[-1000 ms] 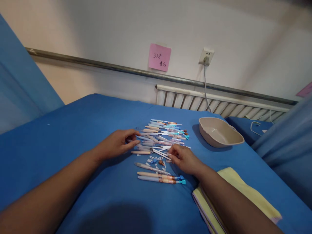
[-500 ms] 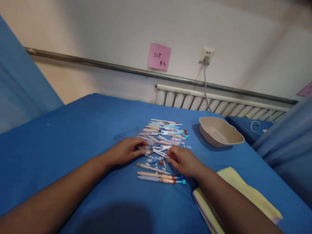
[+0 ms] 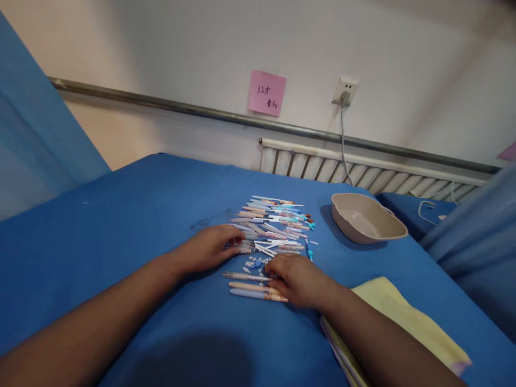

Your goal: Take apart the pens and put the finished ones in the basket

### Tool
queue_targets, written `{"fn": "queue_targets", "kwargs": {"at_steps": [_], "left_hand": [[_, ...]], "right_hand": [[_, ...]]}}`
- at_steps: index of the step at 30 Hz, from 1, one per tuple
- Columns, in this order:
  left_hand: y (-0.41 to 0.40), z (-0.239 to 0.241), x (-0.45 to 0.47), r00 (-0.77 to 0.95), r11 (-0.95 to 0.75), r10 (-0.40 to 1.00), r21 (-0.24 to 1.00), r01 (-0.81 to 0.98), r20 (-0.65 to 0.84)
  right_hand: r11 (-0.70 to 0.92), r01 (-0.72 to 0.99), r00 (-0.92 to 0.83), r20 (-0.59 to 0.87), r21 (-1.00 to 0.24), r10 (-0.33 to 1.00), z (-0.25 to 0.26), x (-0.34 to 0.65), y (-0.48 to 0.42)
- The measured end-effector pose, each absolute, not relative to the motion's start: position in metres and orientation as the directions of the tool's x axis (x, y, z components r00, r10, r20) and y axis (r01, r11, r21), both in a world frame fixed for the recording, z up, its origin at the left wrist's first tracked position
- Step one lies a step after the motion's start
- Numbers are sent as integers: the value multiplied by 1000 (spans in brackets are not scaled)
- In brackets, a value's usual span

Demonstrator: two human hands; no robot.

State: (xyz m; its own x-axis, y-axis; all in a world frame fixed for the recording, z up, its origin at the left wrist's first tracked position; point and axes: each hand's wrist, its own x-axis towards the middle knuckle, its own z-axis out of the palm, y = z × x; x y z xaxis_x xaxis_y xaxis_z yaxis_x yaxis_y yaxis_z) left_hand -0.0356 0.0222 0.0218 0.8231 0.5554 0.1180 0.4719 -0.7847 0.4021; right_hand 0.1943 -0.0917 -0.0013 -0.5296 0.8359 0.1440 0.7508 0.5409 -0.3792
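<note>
My left hand [image 3: 215,247] rests at the left ends of the rows, thumb and fingers closed around the ends of clear pen barrels [image 3: 244,247]. My right hand [image 3: 297,279] is curled over the small pieces, its fingertips low beside a clear pen [image 3: 245,277]; what they hold is hidden. Between my hands lie white refill sticks [image 3: 264,250], small white bits [image 3: 246,270] and a blue clip piece [image 3: 255,265]. Nearest me are an orange pen [image 3: 245,286] and a lavender pen [image 3: 252,294], their right ends partly under my right hand.
Rows of pen parts [image 3: 258,215] stretch toward the wall. A beige basin [image 3: 363,220] stands at the right on the blue cover [image 3: 161,204]. A folded yellow cloth [image 3: 407,317] lies under my right forearm. Behind are a radiator [image 3: 314,161] and a metal rail [image 3: 193,110].
My right hand has moved left and toward me, over the small pieces and the near pens' right ends. A blue-capped part now shows behind it. My left hand has barely moved.
</note>
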Motion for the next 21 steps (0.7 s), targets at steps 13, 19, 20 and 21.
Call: {"fn": "queue_targets", "kwargs": {"at_steps": [13, 19, 20, 21], "left_hand": [[0, 31, -27, 889, -838, 454, 365, 405, 55], [0, 26, -24, 874, -849, 465, 352, 395, 140], [-1, 25, -24, 870, -849, 468, 351, 395, 155], [-2, 25, -23, 867, -849, 471, 353, 394, 166]], "right_hand": [[436, 685, -373, 233, -584, 898, -13, 204, -81], [326, 574, -241, 226, -751, 944, -17, 202, -78], [318, 564, -252, 208, -762, 945, -16, 201, -78], [315, 559, -271, 190, -767, 944, -16, 201, -78]]}}
